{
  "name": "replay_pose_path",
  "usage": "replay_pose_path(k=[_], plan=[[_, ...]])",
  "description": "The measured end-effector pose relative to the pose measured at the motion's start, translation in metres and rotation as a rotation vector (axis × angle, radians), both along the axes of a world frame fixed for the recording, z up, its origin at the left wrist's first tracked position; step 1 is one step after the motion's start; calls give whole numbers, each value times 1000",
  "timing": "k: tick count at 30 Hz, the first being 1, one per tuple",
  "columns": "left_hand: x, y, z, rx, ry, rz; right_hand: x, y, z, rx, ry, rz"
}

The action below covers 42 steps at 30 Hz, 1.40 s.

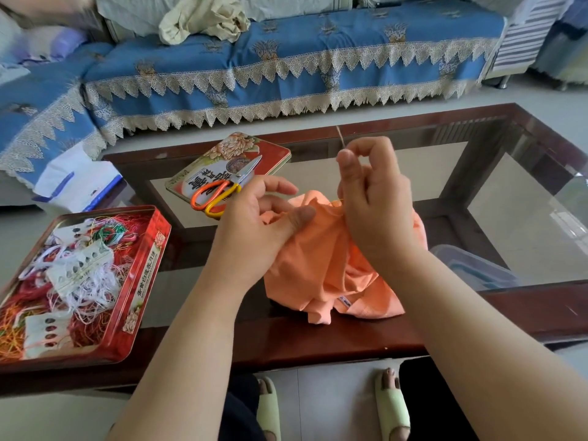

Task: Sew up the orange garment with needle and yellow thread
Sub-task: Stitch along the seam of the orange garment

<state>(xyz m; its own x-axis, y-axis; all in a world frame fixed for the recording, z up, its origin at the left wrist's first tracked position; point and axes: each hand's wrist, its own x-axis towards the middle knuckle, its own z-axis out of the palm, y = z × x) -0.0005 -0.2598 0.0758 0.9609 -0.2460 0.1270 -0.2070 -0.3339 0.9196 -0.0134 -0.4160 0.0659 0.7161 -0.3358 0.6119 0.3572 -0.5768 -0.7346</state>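
The orange garment [321, 268] lies bunched on the front of the glass-topped table [525, 211]. My left hand [257, 224] grips a fold of it, thumb pressed on top. My right hand [372, 198] is raised just above the cloth, thumb and forefinger pinching the needle [341, 137], whose thin shaft sticks up past the fingertips. A short bit of yellow thread [339, 200] shows at the cloth beside the right hand; the rest of the thread is too fine to follow.
A red tin [143, 281] full of tangled coloured threads sits at the left. Its lid [273, 151] lies behind it with orange-handled scissors [219, 192] on top. A clear plastic box [471, 265] is at the right. A blue-covered sofa [286, 58] stands beyond the table.
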Motion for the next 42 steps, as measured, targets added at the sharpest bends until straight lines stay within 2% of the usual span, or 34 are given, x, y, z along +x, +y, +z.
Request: replay_pose_path(k=[3,4,7,12,16,21,26,30,33,35,38,42], plan=[[-1,1,0,245,181,-58,0,2,-4,-16,39,28],[-1,2,1,270,238,-92,-1,2,-4,-23,49,34],[-3,5,5,187,320,-157,-2,1,-3,-42,73,66],[-2,10,5,-33,399,-152,2,-5,-6,-55,119,41],[-5,8,4,-38,334,-138,6,-9,-9,-14,110,31],[-7,9,5,-81,386,-156,11,-14,-9,76,189,37],[-8,9,7,-39,361,-145,18,-20,-14,66,255,-27],[-7,10,6,27,289,-129,18,-24,-11,-1,132,-134],[-9,10,9,47,282,-101,2,-17,2,98,-13,-37],[-9,10,10,40,283,-95,-10,-7,6,30,-9,80],[-10,9,11,11,277,-96,-15,8,-1,-220,35,90],[-11,8,9,-16,236,-108,-11,16,-11,-267,11,66]])
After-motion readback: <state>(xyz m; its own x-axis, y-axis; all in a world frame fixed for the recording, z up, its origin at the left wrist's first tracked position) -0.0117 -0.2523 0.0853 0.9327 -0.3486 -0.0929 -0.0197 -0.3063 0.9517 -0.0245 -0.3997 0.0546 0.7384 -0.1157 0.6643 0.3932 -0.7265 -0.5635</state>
